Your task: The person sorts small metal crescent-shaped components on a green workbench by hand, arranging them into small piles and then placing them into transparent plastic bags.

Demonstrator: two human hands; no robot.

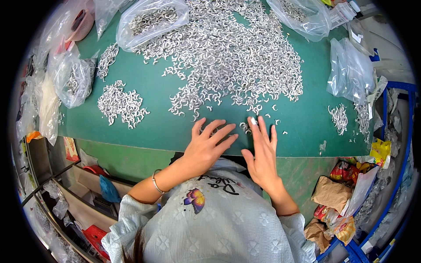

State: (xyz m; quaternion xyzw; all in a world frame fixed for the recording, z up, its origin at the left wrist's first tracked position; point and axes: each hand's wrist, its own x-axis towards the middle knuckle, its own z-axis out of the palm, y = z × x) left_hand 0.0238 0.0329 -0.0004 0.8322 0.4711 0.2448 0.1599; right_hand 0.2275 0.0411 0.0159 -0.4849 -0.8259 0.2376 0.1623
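Observation:
Small silver crescent-shaped metal pieces [228, 70] lie in a wide spread heap on the green tabletop [162, 125]. My left hand [208, 142] rests at the near edge, fingers spread and curved over a few pieces partly hidden beneath them. Beside it, my right hand [263, 151] lies with its fingers stretched out and the thumb apart. A white spot shows on its index fingertip; I cannot tell what it is. A little cluster of crescents [245, 128] sits between the two hands, close to the right index finger.
A smaller pile [123, 105] of crescents lies at left, another [338, 119] at right. Clear plastic bags [151, 24] of pieces stand at the far side, with an additional bag [76, 81] at left. Blue shelving [405, 131] and snack packets [346, 171] flank the table's right.

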